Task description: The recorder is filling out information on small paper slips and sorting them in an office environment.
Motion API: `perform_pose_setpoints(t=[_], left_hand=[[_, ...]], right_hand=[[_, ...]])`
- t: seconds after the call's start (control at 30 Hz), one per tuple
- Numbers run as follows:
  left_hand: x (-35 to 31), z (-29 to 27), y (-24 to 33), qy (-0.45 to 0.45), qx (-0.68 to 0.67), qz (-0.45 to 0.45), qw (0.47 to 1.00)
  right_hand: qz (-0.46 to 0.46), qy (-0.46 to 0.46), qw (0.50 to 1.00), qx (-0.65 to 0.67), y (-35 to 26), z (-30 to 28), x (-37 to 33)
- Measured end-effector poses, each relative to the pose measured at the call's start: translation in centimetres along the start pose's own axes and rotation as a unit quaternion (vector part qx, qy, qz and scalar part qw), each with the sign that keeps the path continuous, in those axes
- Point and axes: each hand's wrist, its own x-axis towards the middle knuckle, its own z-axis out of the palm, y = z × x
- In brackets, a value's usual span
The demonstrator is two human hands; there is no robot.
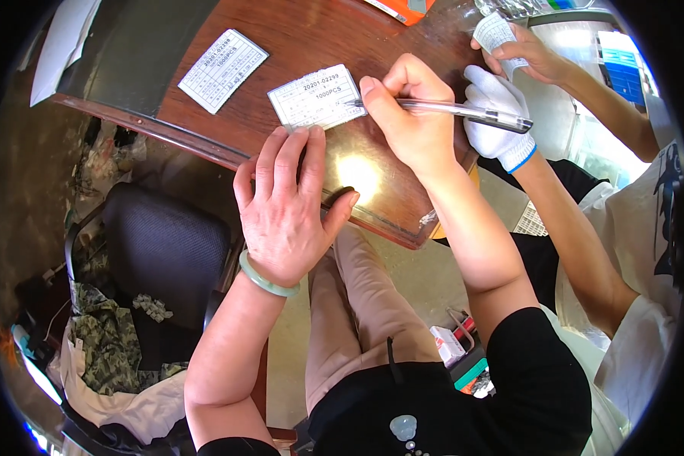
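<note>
On the brown wooden table [304, 42], a white printed label [304, 99] lies under the tip of a clear-barrelled pen [471, 112]. My right hand [418, 114] grips that pen, its point touching the label's right part. My left hand [285, 197] rests flat with fingers stretched out, the fingertips at the label's lower edge. A green bangle [264, 277] circles my left wrist. To the left of that label lies a second stack or slip of printed white labels [222, 70].
At the right, a co-worker's gloved hand [498, 114] and bare hand [528, 53] hold a curled strip of labels [495, 39]. An orange box [403, 9] sits at the table's far side. A dark chair [163, 235] stands at the left, with camouflage cloth [106, 342] on it.
</note>
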Motion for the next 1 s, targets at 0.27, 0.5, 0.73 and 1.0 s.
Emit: perform_pose_setpoints(t=[0.27, 0.5, 0.73, 1.0], left_hand=[[-0.1, 0.2, 0.0, 0.009, 0.001, 0.005, 1.0], [0.1, 0.3, -0.1, 0.004, 0.002, 0.001, 1.0], [0.1, 0.3, -0.4, 0.019, -0.007, 0.004, 1.0], [0.1, 0.5, -0.4, 0.025, -0.01, 0.008, 1.0]], right_hand=[[0.014, -0.017, 1.0, -0.015, 0.3, -0.5, -0.9], [0.0, -0.032, 0.998, -0.06, 0.4, -0.5, -0.6], [0.009, -0.008, 1.0, 0.007, -0.6, 0.1, -0.7], [-0.002, -0.034, 0.999, 0.009, -0.4, 2.1, -1.0]])
